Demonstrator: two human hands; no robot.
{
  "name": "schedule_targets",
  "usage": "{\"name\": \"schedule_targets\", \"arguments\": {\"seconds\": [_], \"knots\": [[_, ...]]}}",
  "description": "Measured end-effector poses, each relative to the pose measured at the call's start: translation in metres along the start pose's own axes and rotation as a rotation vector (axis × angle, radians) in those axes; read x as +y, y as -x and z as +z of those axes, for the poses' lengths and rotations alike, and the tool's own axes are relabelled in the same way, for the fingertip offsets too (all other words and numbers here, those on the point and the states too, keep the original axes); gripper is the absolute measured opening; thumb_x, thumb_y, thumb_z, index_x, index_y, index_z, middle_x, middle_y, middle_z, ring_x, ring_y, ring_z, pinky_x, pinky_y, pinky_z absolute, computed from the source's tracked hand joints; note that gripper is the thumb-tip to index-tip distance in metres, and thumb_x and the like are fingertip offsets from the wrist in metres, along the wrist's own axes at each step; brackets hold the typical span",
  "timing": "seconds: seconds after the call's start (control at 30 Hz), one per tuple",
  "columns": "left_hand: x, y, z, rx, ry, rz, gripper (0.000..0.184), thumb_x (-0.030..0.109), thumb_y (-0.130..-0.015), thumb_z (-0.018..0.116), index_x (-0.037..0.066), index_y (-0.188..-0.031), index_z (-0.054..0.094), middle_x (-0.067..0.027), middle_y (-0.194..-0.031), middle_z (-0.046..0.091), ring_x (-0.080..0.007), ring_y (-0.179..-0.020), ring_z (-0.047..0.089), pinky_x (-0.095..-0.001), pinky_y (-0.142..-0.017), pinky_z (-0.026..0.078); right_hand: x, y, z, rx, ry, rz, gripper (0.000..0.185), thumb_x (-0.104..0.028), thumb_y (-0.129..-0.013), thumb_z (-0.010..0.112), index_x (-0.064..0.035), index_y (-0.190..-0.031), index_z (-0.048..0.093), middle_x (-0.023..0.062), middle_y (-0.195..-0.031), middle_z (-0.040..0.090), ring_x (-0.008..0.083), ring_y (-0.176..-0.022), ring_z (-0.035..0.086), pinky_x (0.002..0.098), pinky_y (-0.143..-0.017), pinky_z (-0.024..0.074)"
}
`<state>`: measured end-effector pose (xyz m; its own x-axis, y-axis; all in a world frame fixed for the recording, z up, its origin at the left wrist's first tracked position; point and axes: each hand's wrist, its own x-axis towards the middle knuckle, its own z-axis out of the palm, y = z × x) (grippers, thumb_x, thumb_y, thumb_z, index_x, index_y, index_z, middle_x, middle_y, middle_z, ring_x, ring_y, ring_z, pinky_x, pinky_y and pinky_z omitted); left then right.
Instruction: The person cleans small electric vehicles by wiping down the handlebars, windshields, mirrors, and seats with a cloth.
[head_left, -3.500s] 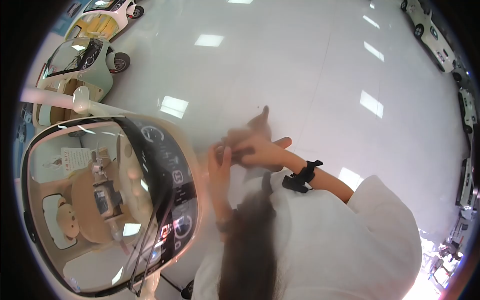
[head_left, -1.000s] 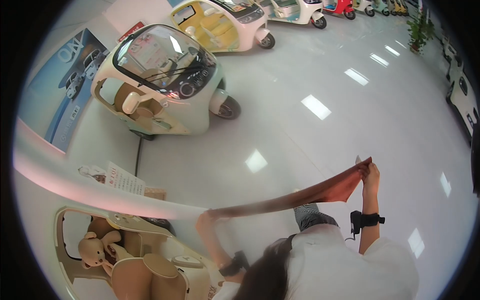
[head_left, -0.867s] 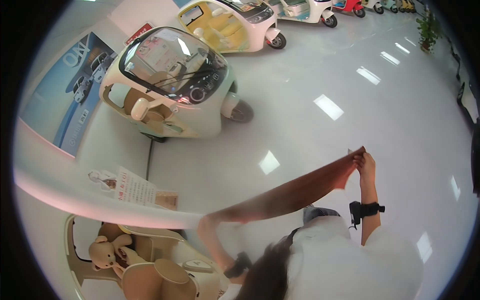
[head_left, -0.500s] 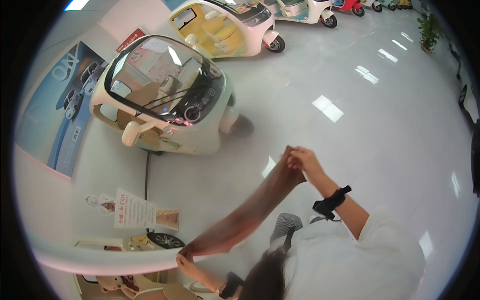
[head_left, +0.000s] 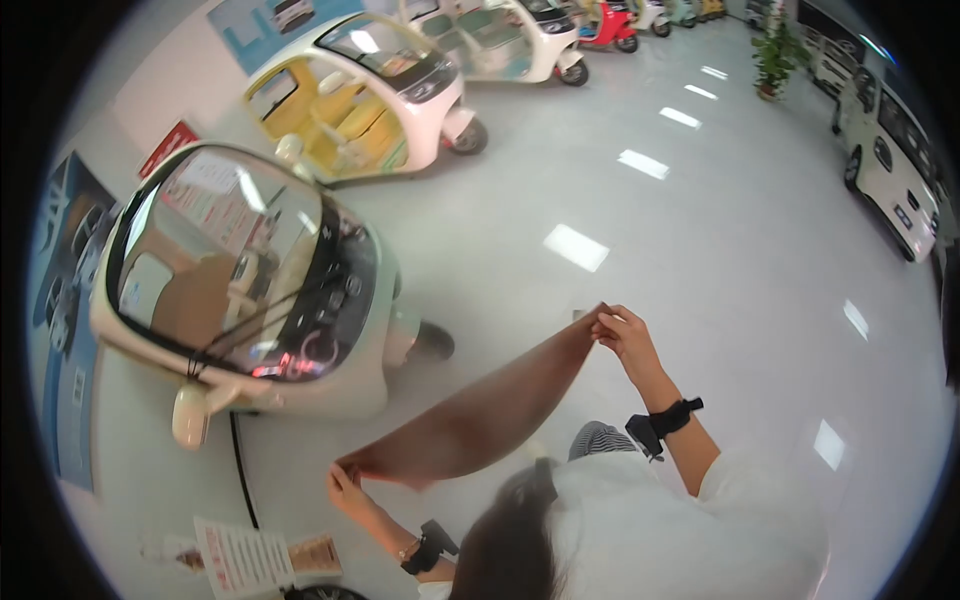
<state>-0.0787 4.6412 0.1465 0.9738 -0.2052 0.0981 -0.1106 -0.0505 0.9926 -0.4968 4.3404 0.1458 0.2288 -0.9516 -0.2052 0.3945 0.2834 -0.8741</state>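
Note:
A brown cloth [head_left: 470, 420] hangs stretched between my two hands, sagging a little in its middle. My left hand [head_left: 348, 488] pinches its lower left corner. At the upper right end, my right hand [head_left: 618, 332] grips the other corner between thumb and fingers. Black straps with small devices are on both wrists. Left of the cloth stands a small pale three-wheeler [head_left: 370, 350] with a large windshield, its front wheel nearest to the cloth.
A pink and white three-wheeler with yellow seats [head_left: 440, 125] stands farther back, with more scooters behind it. A potted plant [head_left: 775, 60] and a white car [head_left: 895, 160] are at the right. A printed sign [head_left: 243, 560] is at the lower left.
The view has turned, and the pale three-wheeler now appears lower and farther left. The cloth, bunched at first, is now spread between my hands. The nearest vehicle's body has left the view.

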Motion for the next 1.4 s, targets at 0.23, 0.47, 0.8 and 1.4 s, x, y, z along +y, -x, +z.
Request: {"name": "schedule_targets", "arguments": {"seconds": [0.23,0.47,0.8,1.4], "knots": [[0.042,-0.077,0.262,-0.832,0.032,0.087,0.032,0.032,-0.106,0.055,0.002,-0.1,0.064,-0.0042,-0.095,0.064,-0.0118,-0.082,0.065,-0.028,-0.08,0.055,0.027,-0.069,-0.05,0.496,0.01,-0.045,0.018,-0.019,-0.096,0.067,-0.0024,-0.104,0.064,0.0081,-0.089,0.069,0.0144,-0.081,0.067,0.0262,-0.073,0.055],[0.022,-0.127,0.446,-0.865,0.075,0.072,0.029,0.03,-0.101,0.064,0.003,-0.094,0.068,-0.0002,-0.075,0.06,-0.0081,-0.067,0.058,-0.0245,-0.059,0.046,0.026,-0.221,-0.114,0.609,-0.038,-0.153,0.014,-0.019,-0.096,0.067,-0.0059,-0.102,0.066,0.0019,-0.073,0.063,0.0104,-0.06,0.059,0.0214,-0.055,0.046],[0.059,-0.281,0.617,-0.53,0.164,0.003,0.028,0.031,-0.101,0.065,0.004,-0.097,0.068,0.0042,-0.068,0.05,-0.0053,-0.054,0.043,-0.0212,-0.049,0.037,-0.131,-0.475,-0.01,0.5,0.146,-0.252,0.018,-0.024,-0.095,0.07,-0.0073,-0.1,0.067,0.0003,-0.082,0.065,0.0096,-0.077,0.063,0.0238,-0.066,0.0442],[-0.096,-0.523,0.928,-0.594,0.068,-0.342,0.036,0.028,-0.1,0.065,-0.003,-0.118,0.064,-0.011,-0.11,0.065,-0.0225,-0.098,0.068,-0.0348,-0.09,0.057,-0.14,-0.84,0.053,0.528,0.315,-0.056,0.015,-0.023,-0.098,0.066,-0.0084,-0.098,0.064,0.0058,-0.083,0.07,0.0125,-0.074,0.065,0.0245,-0.064,0.047]]}}
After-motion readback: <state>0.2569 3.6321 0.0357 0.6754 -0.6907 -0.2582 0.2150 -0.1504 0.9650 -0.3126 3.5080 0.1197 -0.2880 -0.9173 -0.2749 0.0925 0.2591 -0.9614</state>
